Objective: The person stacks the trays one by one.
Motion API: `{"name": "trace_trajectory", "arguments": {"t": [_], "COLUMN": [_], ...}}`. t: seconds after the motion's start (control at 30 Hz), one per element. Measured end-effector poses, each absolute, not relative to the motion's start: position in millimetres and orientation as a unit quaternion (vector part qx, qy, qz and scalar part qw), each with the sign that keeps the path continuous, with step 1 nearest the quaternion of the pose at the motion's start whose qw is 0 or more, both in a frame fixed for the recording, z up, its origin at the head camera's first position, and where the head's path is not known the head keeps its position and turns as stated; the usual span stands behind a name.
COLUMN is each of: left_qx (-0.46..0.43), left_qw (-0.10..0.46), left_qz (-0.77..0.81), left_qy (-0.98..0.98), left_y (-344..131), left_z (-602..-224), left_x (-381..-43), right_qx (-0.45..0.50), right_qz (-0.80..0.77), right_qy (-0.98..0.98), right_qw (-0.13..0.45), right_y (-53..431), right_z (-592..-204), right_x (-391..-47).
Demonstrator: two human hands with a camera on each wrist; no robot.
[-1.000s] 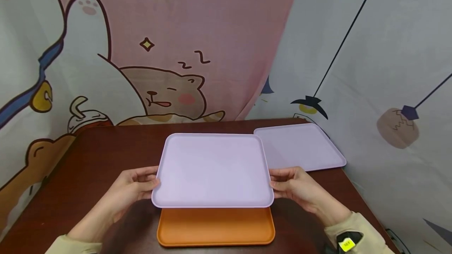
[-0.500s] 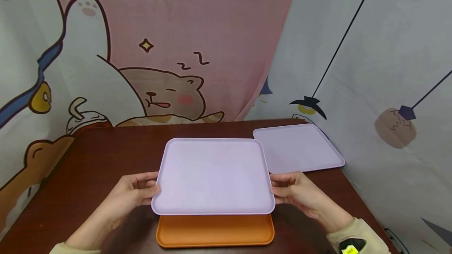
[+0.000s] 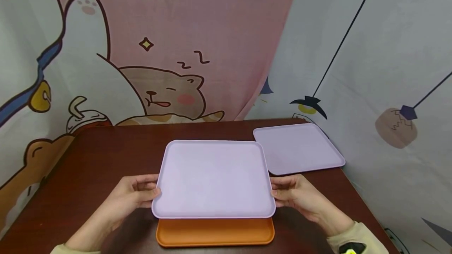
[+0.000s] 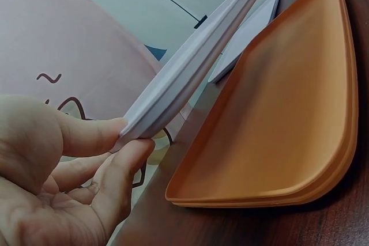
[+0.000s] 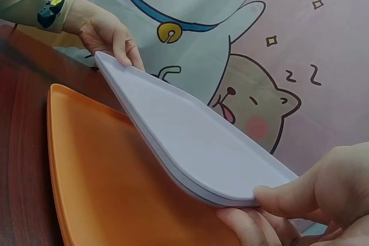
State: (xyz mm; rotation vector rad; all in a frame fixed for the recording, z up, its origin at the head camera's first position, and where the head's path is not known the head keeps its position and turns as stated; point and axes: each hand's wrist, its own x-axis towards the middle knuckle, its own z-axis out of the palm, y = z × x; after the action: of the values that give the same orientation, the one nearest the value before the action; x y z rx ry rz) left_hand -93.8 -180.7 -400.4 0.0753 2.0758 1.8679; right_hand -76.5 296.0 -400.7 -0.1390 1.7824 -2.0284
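Note:
A lavender tray [image 3: 213,179] is held up above an orange tray [image 3: 215,233], tilted with its near edge lower. My left hand [image 3: 130,195] pinches its left edge, thumb on top and fingers beneath; in the left wrist view this hand [image 4: 75,171] grips a corner. On the opposite edge my right hand [image 3: 300,193] pinches likewise, as the right wrist view shows its thumb [image 5: 288,194] over the rim. The lavender rim has a doubled line; I cannot tell whether two trays are stacked. The orange tray lies on the table, partly hidden and apart from the lavender one.
Another lavender tray [image 3: 300,148] lies flat at the back right of the dark wooden table [image 3: 116,148]. A printed cartoon cloth [image 3: 229,50] hangs behind the table, and a pale wall covering [image 3: 388,69] runs along the right side.
Both hands have brought the held lavender tray lower and nearer to me, so it covers more of the orange tray. The orange tray and the back tray stay put.

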Motion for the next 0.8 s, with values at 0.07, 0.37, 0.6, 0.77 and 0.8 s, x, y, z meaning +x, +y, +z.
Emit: {"name": "trace_trajectory", "arguments": {"t": [0.07,0.37,0.6,0.77,0.8], "left_qx": [0.032,0.055,0.046,0.044,0.045], "left_qw": [0.173,0.174,0.181,0.191,0.193], "left_qz": [0.657,0.658,0.651,0.643,0.642], "left_qy": [0.733,0.731,0.735,0.74,0.741], "left_y": [-181.5,-184.7,-186.1,-188.0,-188.5], "left_z": [-402.2,-410.7,-415.7,-420.0,-420.8], "left_x": [-93.2,-92.9,-91.6,-90.8,-90.6], "right_qx": [-0.052,-0.062,-0.063,-0.057,-0.057], "right_qz": [-0.731,-0.72,-0.711,-0.706,-0.705], "right_qy": [0.644,0.653,0.662,0.667,0.667], "right_qw": [0.219,0.226,0.23,0.233,0.235], "right_y": [296.7,300.3,302.0,301.2,300.9], "right_z": [-401.8,-408.8,-418.4,-425.1,-426.2], "right_x": [-76.2,-75.3,-74.8,-74.1,-74.0]}}
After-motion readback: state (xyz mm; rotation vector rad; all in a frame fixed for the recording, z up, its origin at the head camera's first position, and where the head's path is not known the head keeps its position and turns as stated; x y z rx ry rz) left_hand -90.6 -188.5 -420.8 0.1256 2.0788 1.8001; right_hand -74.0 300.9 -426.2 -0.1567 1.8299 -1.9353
